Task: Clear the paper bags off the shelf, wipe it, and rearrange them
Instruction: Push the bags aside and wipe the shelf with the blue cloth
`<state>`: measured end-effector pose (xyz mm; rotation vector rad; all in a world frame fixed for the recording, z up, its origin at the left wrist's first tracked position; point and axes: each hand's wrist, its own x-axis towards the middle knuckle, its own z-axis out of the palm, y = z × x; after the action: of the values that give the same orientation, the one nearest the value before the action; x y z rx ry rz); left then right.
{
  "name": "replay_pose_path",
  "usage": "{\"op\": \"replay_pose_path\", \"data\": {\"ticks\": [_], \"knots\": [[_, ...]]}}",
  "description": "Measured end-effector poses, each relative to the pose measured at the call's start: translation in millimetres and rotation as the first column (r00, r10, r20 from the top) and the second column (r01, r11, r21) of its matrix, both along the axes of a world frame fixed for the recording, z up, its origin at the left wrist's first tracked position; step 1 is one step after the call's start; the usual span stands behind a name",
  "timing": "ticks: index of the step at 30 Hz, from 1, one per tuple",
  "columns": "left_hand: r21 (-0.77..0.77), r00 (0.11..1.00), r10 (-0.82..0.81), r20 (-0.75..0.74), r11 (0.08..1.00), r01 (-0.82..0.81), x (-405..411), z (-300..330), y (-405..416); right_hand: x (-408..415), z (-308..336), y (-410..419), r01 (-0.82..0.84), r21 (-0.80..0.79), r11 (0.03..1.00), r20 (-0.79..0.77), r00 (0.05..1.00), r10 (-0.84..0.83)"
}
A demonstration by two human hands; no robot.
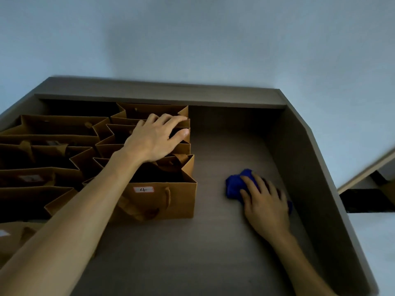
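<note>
While your right hand [264, 205] presses the blue cloth [235, 185] flat-fingered on the bare shelf [224, 146], your left hand [155, 138] rests open on the paper bags [162, 201]; left side looks unwiped, rearranging pending.

We count two hands: the left hand [152, 138] and the right hand [265, 205]. There is one blue cloth [235, 185] and one shelf [213, 242]. The brown paper bags [162, 201] number perhaps ten, packed in two rows, though dim light blurs their edges. We can read one white label [143, 189], marked 4; two more labels look blurred.
</note>
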<state>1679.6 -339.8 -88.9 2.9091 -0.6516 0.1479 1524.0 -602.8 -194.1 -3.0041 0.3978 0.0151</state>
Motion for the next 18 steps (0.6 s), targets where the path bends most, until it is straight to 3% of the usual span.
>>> {"op": "replay_pose_path", "data": {"ticks": [5, 8, 12, 18], "knots": [[-0.013, 1.000, 0.000, -0.002, 1.000, 0.000, -1.6, 0.5, -0.1, 103.8, -0.7, -11.1, 0.001, 0.044, 0.999, 0.003, 1.000, -0.001], [-0.016, 1.000, 0.004, -0.010, 1.000, -0.004, -2.2, 1.3, 0.0, 122.6, -1.8, -7.4, 0.003, 0.038, 0.999, 0.019, 1.000, -0.004], [-0.012, 1.000, 0.002, -0.015, 1.000, -0.002, -2.4, 2.1, -0.7, 77.0, -3.1, 9.9, -0.067, -0.001, 0.998, 0.066, 0.996, 0.067], [-0.017, 1.000, -0.003, -0.002, 1.000, 0.003, -1.7, 0.7, -0.4, -60.4, -11.0, 47.0, -0.269, 0.005, 0.963, 0.104, 0.958, 0.267]]}}
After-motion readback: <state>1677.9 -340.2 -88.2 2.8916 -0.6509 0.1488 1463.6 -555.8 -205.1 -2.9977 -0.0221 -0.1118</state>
